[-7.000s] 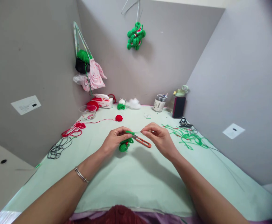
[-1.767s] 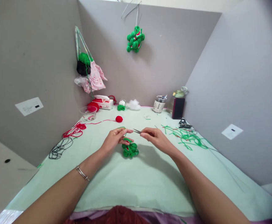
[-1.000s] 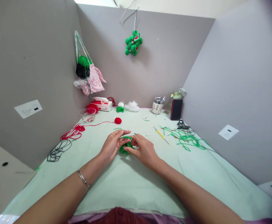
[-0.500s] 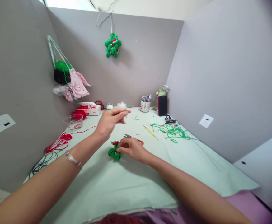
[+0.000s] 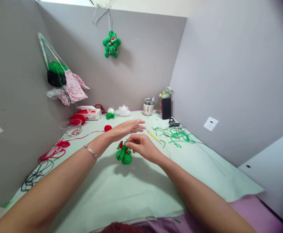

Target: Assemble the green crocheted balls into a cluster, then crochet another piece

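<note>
My right hand (image 5: pixel 141 146) pinches the top of a green crocheted piece (image 5: pixel 124 156) with rounded lobes and a bit of red and white, holding it slightly above the pale green cloth (image 5: pixel 112 194). Beyond it, my left hand (image 5: pixel 130 127) is stretched out with its fingers extended and nothing in them. Past those fingertips lies a yellow-handled crochet hook (image 5: pixel 153 136). A short green yarn piece (image 5: pixel 164 143) rests beside the hook's near end. The scissors are hidden from view.
Green yarn scraps (image 5: pixel 177 136) lie at right, near a phone (image 5: pixel 166 108) and a pen can (image 5: pixel 148 107). Red yarn (image 5: pixel 56 150), a clear bowl (image 5: pixel 73 127) and a tissue box (image 5: pixel 90 114) are at left. A green crocheted cluster (image 5: pixel 111 45) hangs on the back panel.
My left hand has let go of a green yarn strand, opened and moved right. A green snippet now lies by the hook. My right hand has raised the crocheted piece a little.
</note>
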`<state>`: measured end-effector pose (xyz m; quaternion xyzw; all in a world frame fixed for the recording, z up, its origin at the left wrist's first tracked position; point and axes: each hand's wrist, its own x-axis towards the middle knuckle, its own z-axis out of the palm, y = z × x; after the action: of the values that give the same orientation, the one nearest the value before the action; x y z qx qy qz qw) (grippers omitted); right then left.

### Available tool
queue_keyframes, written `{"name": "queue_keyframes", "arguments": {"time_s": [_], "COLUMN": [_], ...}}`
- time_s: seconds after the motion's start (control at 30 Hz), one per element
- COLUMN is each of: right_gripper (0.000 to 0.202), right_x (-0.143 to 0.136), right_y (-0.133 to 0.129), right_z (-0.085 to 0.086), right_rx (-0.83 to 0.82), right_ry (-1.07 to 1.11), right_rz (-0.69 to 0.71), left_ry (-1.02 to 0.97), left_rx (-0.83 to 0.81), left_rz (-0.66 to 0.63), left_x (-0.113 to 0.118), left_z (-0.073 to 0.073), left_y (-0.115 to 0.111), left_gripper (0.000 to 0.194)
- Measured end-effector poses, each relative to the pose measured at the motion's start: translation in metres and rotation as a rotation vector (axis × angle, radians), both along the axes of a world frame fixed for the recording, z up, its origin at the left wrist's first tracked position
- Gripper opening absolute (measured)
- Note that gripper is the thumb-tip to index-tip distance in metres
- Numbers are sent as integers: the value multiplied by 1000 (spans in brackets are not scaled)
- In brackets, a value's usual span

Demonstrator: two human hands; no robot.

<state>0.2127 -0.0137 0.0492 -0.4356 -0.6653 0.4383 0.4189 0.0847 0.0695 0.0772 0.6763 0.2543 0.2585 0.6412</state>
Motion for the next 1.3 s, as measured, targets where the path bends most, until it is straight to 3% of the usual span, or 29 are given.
{"name": "queue_keyframes", "arguments": {"time_s": [0.07, 0.23, 0.47, 0.67, 0.73, 0.83, 1.0, 1.2, 1.3], "right_gripper": [23, 29, 34, 39, 39, 36, 31, 31, 33], "right_x": [6, 17, 27, 27, 25, 22, 22, 27, 28], "right_y": [3, 10, 23, 23, 21, 18, 17, 24, 27], "right_z": [6, 10, 4, 5, 5, 6, 8, 8, 5], "right_rx": [-5, -13, -58, -117, -130, -135, -115, -49, -62], "right_ry": [77, 163, 298, 349, 335, 319, 340, 438, 463], "right_rz": [-46, -103, -188, -103, -52, -14, -56, -193, -273], "left_ry": [-13, -86, -118, -209, -245, -248, -257, -168, -156], "left_rx": [-119, -137, -116, -93, -108, -116, -67, -18, -39], "left_rz": [-100, -138, -6, 275, 256, 126, -50, 193, 256], "left_x": [-21, -45, -59, -56, -53, -48, -43, -38, -39], "left_z": [-8, -29, -48, -40, -41, -43, -47, -57, -59], "left_y": [-11, -33, -36, -37, -37, -41, -50, -54, -55], "left_gripper": [62, 45, 29, 40, 51, 66, 51, 26, 30]}}
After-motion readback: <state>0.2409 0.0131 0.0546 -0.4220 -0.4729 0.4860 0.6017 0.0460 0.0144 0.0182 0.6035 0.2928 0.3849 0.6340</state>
